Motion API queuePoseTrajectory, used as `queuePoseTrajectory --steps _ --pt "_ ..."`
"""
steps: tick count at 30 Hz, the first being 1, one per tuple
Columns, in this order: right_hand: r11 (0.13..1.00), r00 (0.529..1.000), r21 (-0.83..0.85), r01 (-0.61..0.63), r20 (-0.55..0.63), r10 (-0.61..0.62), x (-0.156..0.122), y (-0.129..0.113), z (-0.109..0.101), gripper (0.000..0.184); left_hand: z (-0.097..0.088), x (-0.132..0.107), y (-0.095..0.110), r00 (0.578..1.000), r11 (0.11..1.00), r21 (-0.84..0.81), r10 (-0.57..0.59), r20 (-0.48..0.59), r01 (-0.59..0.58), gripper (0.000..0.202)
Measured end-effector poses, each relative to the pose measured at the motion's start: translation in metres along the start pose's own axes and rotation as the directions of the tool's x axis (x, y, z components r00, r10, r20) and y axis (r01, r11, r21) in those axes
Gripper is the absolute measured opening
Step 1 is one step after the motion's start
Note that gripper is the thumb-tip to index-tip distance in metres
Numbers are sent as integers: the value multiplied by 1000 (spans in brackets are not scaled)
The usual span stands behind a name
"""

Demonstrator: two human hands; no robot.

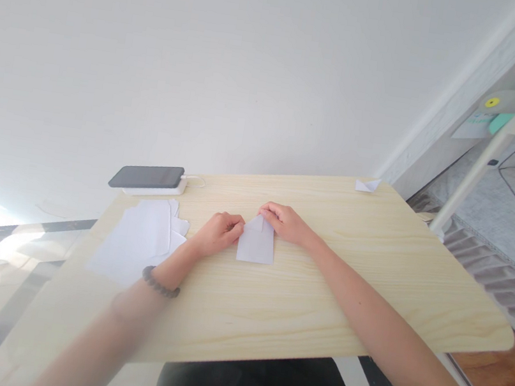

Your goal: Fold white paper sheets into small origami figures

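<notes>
A small white sheet of paper (256,247), folded to a point at its top, lies on the light wooden table (238,319) in front of me. My left hand (218,233), with a dark bead bracelet on its wrist, pinches the paper's upper left edge. At the pointed top, my right hand (282,221) has its fingers closed on the paper's upper right side. Both hands rest low over the tabletop. The fingertips partly hide the folded corners.
White paper sheets (140,233) lie in a loose pile at the left. Behind them a phone (147,176) rests on a white block with a cable plugged in. A small folded paper piece (368,185) sits at the far right corner. A white wall (256,70) borders the table's back.
</notes>
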State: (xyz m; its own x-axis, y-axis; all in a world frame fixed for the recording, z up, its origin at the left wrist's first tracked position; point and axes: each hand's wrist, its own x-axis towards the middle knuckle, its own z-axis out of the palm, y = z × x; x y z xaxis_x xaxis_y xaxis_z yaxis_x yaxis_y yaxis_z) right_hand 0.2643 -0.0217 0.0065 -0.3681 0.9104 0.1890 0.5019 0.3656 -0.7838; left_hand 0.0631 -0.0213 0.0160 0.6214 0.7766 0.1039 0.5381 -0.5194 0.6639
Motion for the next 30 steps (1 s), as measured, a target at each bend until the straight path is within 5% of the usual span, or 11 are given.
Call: queuePoseTrajectory --steps 15,25,30 --pt "997 999 82 -9 -45 12 0 5 3 25 0 0 0 1000 1000 -28 1 23 -1 25" --pt "997 1000 79 -3 1 3 -2 1 3 25 4 0 1 999 1000 -3 -18 -40 18 32" --pt "996 997 88 5 -75 1 -1 4 4 27 5 0 -2 996 998 -53 -38 -80 34 24"
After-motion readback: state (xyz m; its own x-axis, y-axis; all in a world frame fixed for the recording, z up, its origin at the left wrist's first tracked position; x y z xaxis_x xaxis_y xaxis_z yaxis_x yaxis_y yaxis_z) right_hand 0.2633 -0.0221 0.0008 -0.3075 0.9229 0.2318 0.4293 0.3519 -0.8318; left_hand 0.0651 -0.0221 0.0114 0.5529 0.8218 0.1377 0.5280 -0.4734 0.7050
